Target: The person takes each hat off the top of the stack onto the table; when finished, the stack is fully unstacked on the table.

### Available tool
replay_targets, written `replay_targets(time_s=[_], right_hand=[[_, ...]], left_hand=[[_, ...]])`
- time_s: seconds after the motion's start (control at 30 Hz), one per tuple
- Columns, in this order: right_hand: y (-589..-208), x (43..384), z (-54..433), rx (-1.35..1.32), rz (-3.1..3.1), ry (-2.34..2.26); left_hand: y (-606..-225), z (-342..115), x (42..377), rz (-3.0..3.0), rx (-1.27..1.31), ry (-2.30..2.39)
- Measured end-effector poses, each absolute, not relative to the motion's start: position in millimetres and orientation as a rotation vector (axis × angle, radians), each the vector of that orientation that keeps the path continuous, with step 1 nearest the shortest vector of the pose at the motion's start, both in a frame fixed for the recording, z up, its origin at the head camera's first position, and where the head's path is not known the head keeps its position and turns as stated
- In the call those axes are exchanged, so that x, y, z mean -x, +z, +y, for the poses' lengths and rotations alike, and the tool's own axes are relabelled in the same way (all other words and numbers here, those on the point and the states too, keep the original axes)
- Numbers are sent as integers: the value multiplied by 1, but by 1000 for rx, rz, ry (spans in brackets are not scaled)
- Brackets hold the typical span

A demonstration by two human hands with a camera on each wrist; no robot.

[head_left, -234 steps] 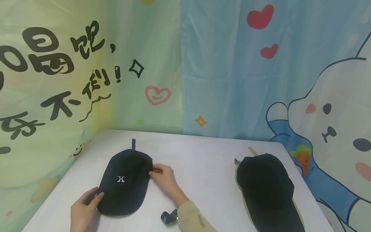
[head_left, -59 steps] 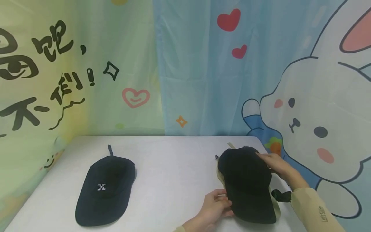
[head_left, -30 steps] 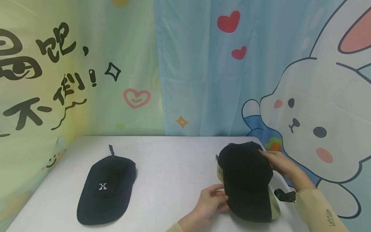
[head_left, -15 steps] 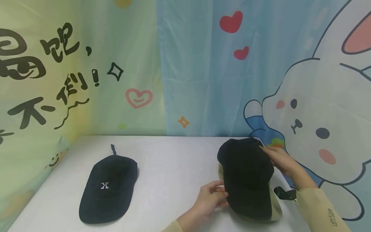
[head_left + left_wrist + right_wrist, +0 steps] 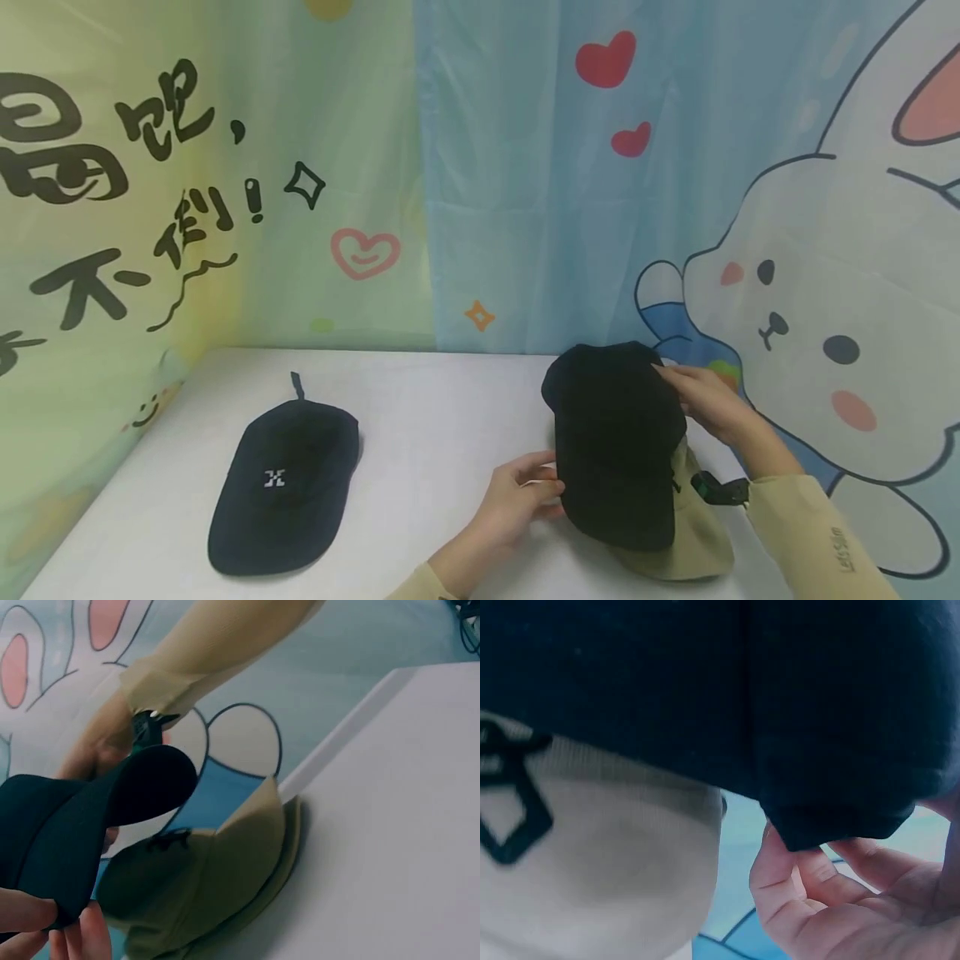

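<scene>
A plain black baseball cap (image 5: 611, 442) is held up by both hands at the right of the table, in front of and partly over a khaki cap (image 5: 697, 533). My left hand (image 5: 517, 496) pinches the left edge of its brim, thumb and fingertips showing in the left wrist view. On the far side, my right hand (image 5: 712, 404) grips the crown's edge, seen closely in the right wrist view. The khaki cap (image 5: 210, 877) lies on the table with a dark mark on its front, and a second brim edge shows beneath its brim.
A dark cap (image 5: 285, 492) with a small white logo lies at the table's left, its strap pointing back. The white table (image 5: 435, 417) ends at a printed curtain (image 5: 510, 167). A dark device (image 5: 720, 489) sits at the right wrist.
Both hands have gone from the logo cap at left to the black cap at right. The black cap has risen and shifted left, uncovering more of the khaki cap.
</scene>
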State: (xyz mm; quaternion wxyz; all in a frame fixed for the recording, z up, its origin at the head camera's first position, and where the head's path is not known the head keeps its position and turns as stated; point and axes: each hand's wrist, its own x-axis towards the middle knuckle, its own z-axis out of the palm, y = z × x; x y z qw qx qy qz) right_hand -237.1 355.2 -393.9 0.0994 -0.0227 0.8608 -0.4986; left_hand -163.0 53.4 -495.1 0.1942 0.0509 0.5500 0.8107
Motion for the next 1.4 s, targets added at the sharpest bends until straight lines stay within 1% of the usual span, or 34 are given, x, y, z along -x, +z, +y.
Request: replay_targets(time_s=[0.4,0.53,0.7,1.1,1.4], right_hand=[[-388,244,317,110,2479,-1561],[-387,251,300,101,2509,-1555],[-390,260,277,161,2449,-1603],[-399,274,220,213,2291,-1793],[-410,281,179,147,2240,-1864]], left_hand=[[-482,7,170,1682,-211,2232],[-477,-11,173,1730,-228,2214],[-472,-35,176,1814,-252,2217],[-469,-87,175,1881,-181,2260],[-466,-124,171,1990,-84,2229]])
